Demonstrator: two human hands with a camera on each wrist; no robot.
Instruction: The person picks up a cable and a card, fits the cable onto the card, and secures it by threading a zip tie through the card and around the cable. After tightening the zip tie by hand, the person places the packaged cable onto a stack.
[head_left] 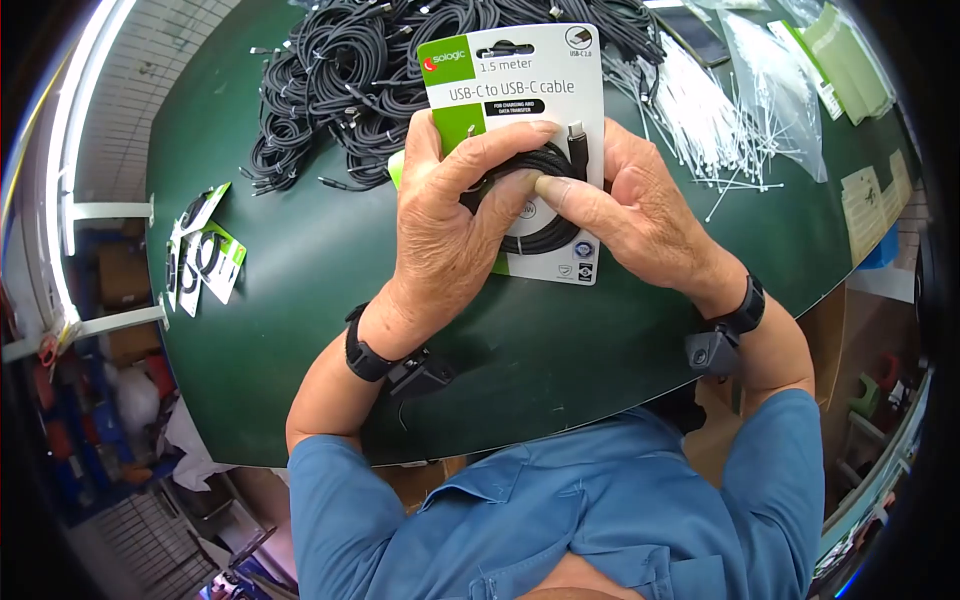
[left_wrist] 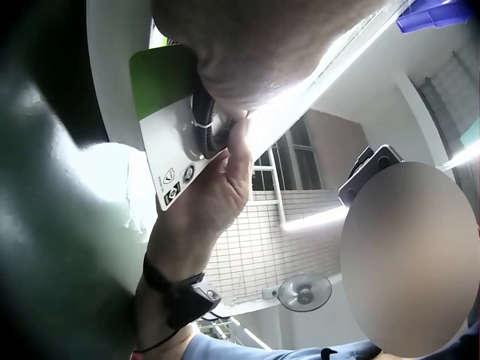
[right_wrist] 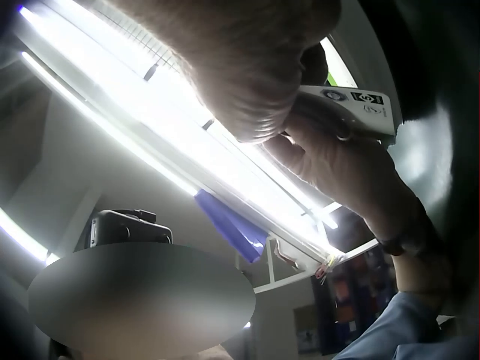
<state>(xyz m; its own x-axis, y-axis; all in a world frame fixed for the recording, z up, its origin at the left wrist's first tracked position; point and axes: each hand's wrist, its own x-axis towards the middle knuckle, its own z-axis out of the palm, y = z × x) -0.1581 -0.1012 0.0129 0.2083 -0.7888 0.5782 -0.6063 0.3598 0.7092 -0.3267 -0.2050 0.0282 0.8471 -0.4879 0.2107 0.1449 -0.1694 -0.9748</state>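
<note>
Both hands hold a printed USB-C cable card [head_left: 520,85] upright over the table. A black cable coil [head_left: 550,240] lies against its front, one metal plug [head_left: 576,130] pointing up. The left hand [head_left: 440,225] grips from the left, with index finger and thumb across the coil. From the right, the right hand [head_left: 650,215] presses its thumb on the coil, its other fingers behind the card. The thumb tips meet near the coil's middle. In the left wrist view, the card's lower corner [left_wrist: 169,169] and a white tie [left_wrist: 201,124] around the coil show.
A heap of bundled black cables [head_left: 340,90] covers the back of the green table [head_left: 300,330]. White cable ties [head_left: 700,110] lie spread at the back right, beside clear plastic bags [head_left: 770,90]. Several carded cables [head_left: 205,250] sit at the left edge.
</note>
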